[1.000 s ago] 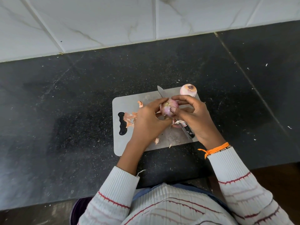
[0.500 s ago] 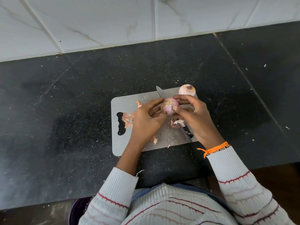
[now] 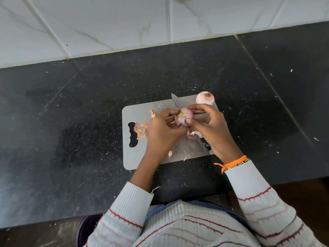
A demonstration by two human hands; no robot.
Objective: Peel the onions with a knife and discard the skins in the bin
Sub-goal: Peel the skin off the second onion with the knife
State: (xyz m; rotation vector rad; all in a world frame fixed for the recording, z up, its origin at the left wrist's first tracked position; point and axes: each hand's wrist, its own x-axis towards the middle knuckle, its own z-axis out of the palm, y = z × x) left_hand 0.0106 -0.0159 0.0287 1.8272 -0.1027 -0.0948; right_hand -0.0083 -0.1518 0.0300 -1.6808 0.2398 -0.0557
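Observation:
A pinkish onion [image 3: 183, 118] is held above the grey cutting board [image 3: 138, 157] between both hands. My left hand [image 3: 162, 132] grips it from the left, and my right hand [image 3: 211, 129] pinches it from the right with thumb and fingers. The knife [image 3: 175, 100] lies on the board under my hands, blade tip pointing away, its dark handle [image 3: 204, 145] showing by my right wrist. A second, peeled onion [image 3: 205, 98] sits at the board's far right corner. Loose onion skins [image 3: 140, 130] lie on the board's left side.
The board rests on a black speckled countertop [image 3: 71, 122] with a white tiled wall [image 3: 124, 24] behind. A dark purple bin [image 3: 87, 229] shows below the counter's front edge, at my left side. Small skin flecks dot the counter.
Both hands have stayed on the onion, with the fingers shifting slightly around it. Knife and second onion have not moved.

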